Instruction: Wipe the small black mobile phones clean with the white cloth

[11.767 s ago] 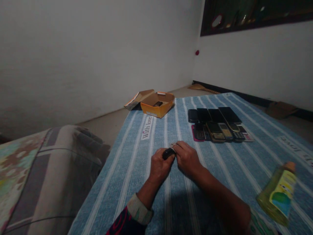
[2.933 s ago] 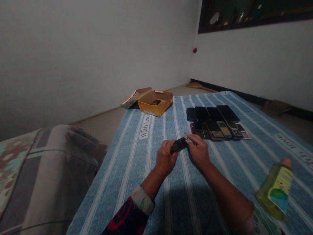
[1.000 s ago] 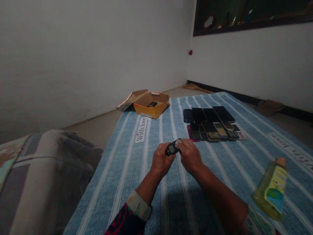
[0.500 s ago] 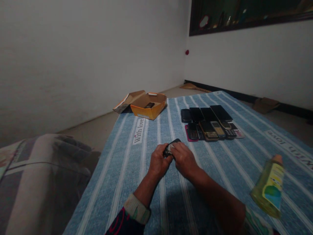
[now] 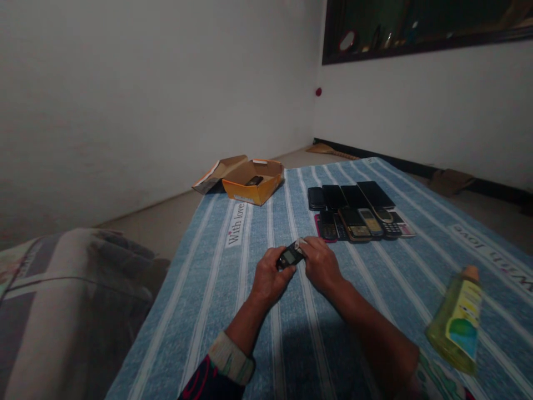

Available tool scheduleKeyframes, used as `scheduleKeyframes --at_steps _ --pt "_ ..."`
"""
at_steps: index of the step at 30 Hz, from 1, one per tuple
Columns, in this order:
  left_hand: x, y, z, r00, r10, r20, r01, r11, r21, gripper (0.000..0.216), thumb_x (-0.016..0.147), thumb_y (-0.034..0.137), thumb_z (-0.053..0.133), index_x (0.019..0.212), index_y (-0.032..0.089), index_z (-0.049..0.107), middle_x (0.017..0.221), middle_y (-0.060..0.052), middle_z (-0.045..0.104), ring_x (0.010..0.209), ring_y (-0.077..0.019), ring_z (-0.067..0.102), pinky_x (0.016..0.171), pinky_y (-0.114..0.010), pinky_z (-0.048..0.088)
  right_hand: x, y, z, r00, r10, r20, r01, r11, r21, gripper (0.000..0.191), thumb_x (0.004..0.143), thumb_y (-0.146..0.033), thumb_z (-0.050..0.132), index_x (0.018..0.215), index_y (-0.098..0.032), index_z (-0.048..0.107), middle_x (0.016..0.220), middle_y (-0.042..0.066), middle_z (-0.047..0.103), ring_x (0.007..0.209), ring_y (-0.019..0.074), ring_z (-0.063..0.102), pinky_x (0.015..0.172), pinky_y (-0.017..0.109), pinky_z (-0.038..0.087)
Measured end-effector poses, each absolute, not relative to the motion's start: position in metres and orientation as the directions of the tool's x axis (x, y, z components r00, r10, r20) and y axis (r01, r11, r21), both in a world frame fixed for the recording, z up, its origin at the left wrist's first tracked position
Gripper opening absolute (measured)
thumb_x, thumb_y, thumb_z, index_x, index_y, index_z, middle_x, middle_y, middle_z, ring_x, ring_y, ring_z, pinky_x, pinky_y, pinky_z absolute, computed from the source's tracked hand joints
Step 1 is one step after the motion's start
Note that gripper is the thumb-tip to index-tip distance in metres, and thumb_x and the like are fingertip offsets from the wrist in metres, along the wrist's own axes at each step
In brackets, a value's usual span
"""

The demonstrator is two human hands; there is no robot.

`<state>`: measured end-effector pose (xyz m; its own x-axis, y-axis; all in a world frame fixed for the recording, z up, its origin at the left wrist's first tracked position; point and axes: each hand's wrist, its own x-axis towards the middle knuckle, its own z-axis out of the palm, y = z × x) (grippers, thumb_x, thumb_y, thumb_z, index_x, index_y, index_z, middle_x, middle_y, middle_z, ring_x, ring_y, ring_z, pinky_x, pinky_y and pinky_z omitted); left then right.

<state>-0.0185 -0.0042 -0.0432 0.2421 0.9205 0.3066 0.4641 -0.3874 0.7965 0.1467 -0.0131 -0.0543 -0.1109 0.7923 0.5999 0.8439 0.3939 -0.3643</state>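
Observation:
My left hand (image 5: 270, 278) is closed around the near end of a small dark mobile phone (image 5: 290, 255), its grey screen facing up. My right hand (image 5: 321, 265) is closed at the phone's far end, pinching a crumpled whitish wipe (image 5: 298, 244) against it. Most of the wipe is hidden under the fingers, and whether it is cloth or paper I cannot tell. Both hands are just above the blue striped cloth (image 5: 216, 311). Beyond them, to the right, several other mobile phones lie in two rows, among them a large black smartphone (image 5: 375, 194) and a keypad phone (image 5: 328, 225).
An orange cardboard box (image 5: 245, 193) stands with its lid open at the far left edge, a dark phone (image 5: 255, 180) inside. At the right lies a bottle of yellow-green liquid (image 5: 456, 322). A covered grey bundle (image 5: 83, 311) is on the left.
My right hand has slid right, towards the phone's far end, with the wipe. The phone's screen, covered before, now shows. My left hand keeps its hold.

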Motion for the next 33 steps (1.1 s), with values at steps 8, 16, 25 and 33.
scheduleKeyframes --at_steps 8,16,25,33 --pt "-0.02 -0.006 -0.041 0.287 0.883 0.371 0.452 -0.466 0.761 0.04 0.069 0.011 0.068 0.108 0.02 0.065 0.099 -0.004 0.068 0.091 -0.0193 0.064 0.082 -0.034 0.054 0.145 -0.014 -0.05 -0.018 0.756 0.654 0.777 0.422 -0.467 0.043 0.081 0.003 0.041 0.104 -0.02 0.07 0.1 0.008 0.067 0.095 0.022 0.059 0.086 0.036 0.05" --pt "-0.018 -0.008 -0.041 0.327 0.835 0.443 0.492 -0.55 0.675 0.033 0.074 0.009 0.062 0.106 0.02 0.063 0.099 -0.004 0.068 0.093 -0.0196 0.065 0.087 -0.035 0.054 0.142 -0.018 -0.037 -0.169 0.756 0.632 0.847 0.439 -0.3 0.025 0.091 -0.005 0.046 0.09 -0.017 0.068 0.091 0.01 0.064 0.09 0.0234 0.054 0.081 0.035 0.047" --pt "-0.02 -0.011 -0.037 0.35 0.837 0.42 0.489 -0.546 0.681 0.035 0.077 0.012 0.059 0.11 0.021 0.063 0.104 -0.006 0.068 0.099 -0.0216 0.065 0.091 -0.038 0.053 0.147 -0.018 -0.032 -0.202 0.798 0.568 0.874 0.408 -0.262 0.025 0.088 -0.003 0.047 0.087 -0.018 0.067 0.091 0.009 0.063 0.092 0.0242 0.051 0.083 0.035 0.044" --pt "-0.022 -0.01 -0.04 0.334 0.855 0.397 0.461 -0.516 0.722 0.034 0.076 0.012 0.058 0.109 0.02 0.064 0.105 -0.006 0.069 0.1 -0.0209 0.065 0.092 -0.037 0.053 0.138 -0.025 -0.035 -0.228 0.784 0.577 0.857 0.443 -0.263 0.021 0.089 -0.005 0.049 0.088 -0.016 0.066 0.093 0.01 0.062 0.092 0.0242 0.05 0.081 0.035 0.044"
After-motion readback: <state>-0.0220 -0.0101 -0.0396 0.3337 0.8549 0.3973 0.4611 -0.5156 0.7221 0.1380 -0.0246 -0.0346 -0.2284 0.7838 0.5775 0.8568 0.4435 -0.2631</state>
